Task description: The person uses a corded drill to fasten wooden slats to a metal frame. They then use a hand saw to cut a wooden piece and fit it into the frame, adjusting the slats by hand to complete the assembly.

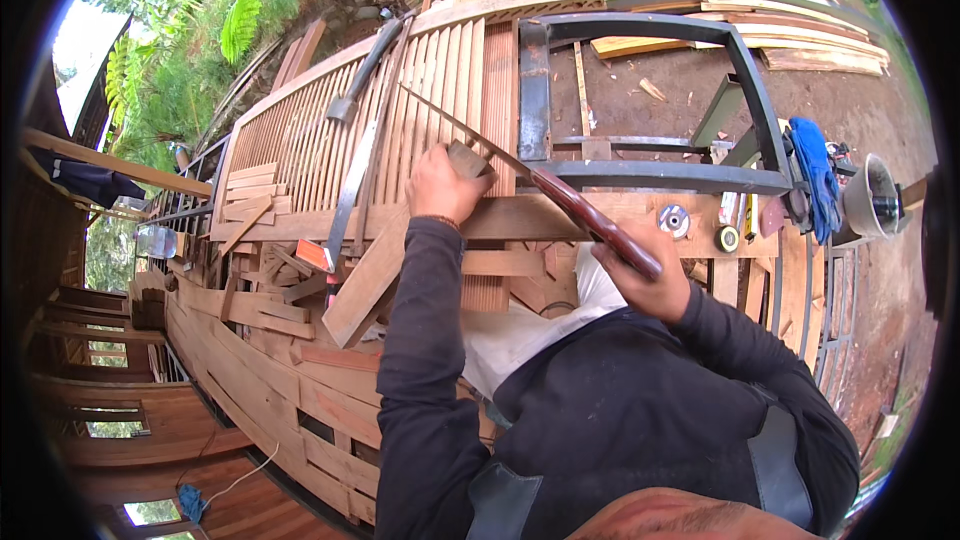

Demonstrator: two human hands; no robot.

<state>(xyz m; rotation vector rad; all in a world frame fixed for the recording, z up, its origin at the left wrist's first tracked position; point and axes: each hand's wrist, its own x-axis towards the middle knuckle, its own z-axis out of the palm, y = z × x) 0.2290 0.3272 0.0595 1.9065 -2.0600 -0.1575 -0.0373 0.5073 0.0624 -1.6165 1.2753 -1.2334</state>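
My left hand [445,185] is closed around the upper end of a short wooden board [370,285], which slants down to the left beneath my forearm. In my right hand [645,270] is the long, glossy reddish-brown handle of a handsaw [590,212]. Its thin blade appears nearly edge-on and runs up and left, just past the board's end by my left fingers. Whether the blade touches the wood, I cannot tell. Under both lies a slatted wooden panel [340,155]. A steel square [350,185] with an orange stock rests left of my left hand.
A chisel-like tool [362,70] lies on the slats. Right of the panel stands a black metal frame [650,176]. Near my right hand are a cutting disc [673,220] and a tape measure [727,238]. Beyond are blue gloves [815,175] and a bucket [868,202].
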